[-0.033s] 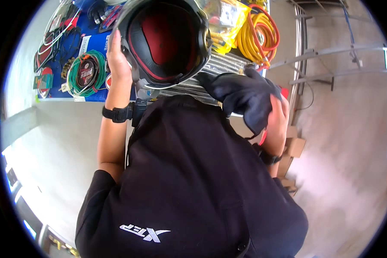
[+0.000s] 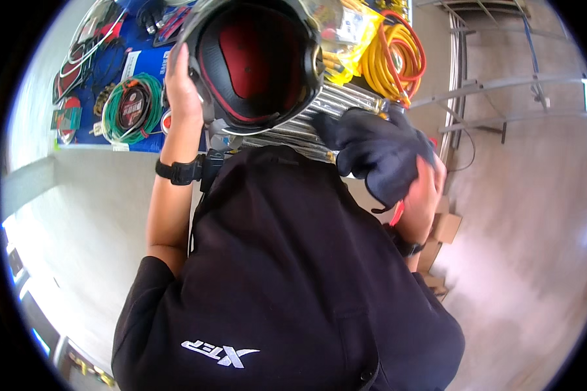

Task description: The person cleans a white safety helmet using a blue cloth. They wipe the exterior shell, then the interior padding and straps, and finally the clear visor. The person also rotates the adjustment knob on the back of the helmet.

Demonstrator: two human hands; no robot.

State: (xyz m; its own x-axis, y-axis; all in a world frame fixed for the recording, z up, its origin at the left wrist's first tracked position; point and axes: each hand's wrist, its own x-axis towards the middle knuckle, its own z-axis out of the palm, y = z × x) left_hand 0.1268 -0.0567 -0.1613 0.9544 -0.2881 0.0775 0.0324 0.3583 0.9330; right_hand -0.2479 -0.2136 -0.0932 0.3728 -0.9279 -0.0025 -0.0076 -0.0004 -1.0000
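Note:
My left hand (image 2: 184, 98) grips the left edge of a helmet (image 2: 261, 62), which is turned so its black inside and red padding face me. Its right fingers lie along the rim; part of the helmet's top runs out of view. My right hand (image 2: 426, 189) is closed on a limp dark grey cloth (image 2: 385, 153) with finger-like folds. The cloth hangs to the right of the helmet, apart from it, and is blurred by motion. Most of the right fingers are hidden behind it.
On the table's blue surface (image 2: 151, 62) lie a green wire coil (image 2: 147, 98), a yellow hose coil (image 2: 379, 55) and several silver braided hoses (image 2: 306, 120). Cardboard boxes (image 2: 446, 228) stand below at right. A metal frame (image 2: 496, 85) rises beyond the floor.
My right hand and the cloth have moved slightly to the right and down. The helmet and my left hand have shifted only a little.

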